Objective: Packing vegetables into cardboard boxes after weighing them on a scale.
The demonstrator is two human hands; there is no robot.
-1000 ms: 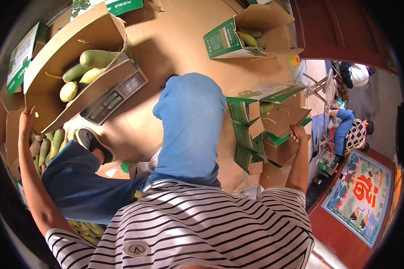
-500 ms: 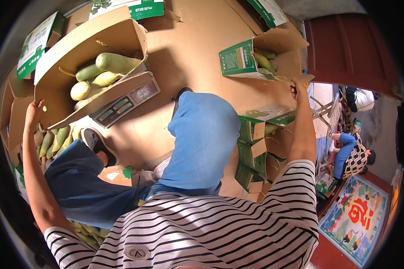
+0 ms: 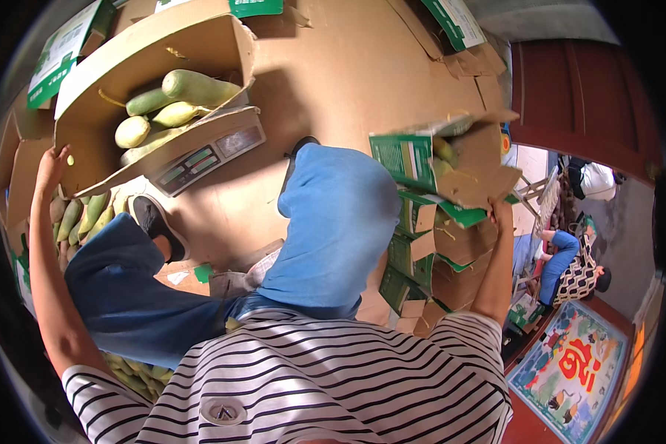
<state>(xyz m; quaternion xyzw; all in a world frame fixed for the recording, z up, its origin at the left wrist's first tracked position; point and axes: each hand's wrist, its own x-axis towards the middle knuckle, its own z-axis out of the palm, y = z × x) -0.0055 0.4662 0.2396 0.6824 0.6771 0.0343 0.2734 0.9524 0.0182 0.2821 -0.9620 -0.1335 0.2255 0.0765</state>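
The person's left hand (image 3: pixel 52 164) is reaching out to the far left and touching the near left edge of a large open cardboard box (image 3: pixel 89 96). The fingers are curling over that edge, a loose grip on the cardboard rather than a flat palm. This box is sitting on a digital scale (image 3: pixel 203 157), whose display panel is showing just beneath the box's right side. Inside the box several pale green melons (image 3: pixel 177 100) are lying side by side, long and rounded.

The right hand (image 3: pixel 502 214) is stretching out on the right and holding the underside of a smaller green-and-brown carton (image 3: pixel 451 166), which is tilting in the air above a stack of similar cartons (image 3: pixel 429 259). How far its fingers are closing cannot be told, since the cardboard flap is covering them. A few yellowish-green fruits are showing in the open top of the carton.

Below the left hand, more green melons (image 3: pixel 78 218) are lying in a pile near the person's knee. The person is wearing a striped shirt (image 3: pixel 311 385) and blue trousers (image 3: pixel 333 222), with one dark shoe (image 3: pixel 155 222) showing by the scale. Flattened cardboard (image 3: pixel 348 66) is covering the floor beneath everything.
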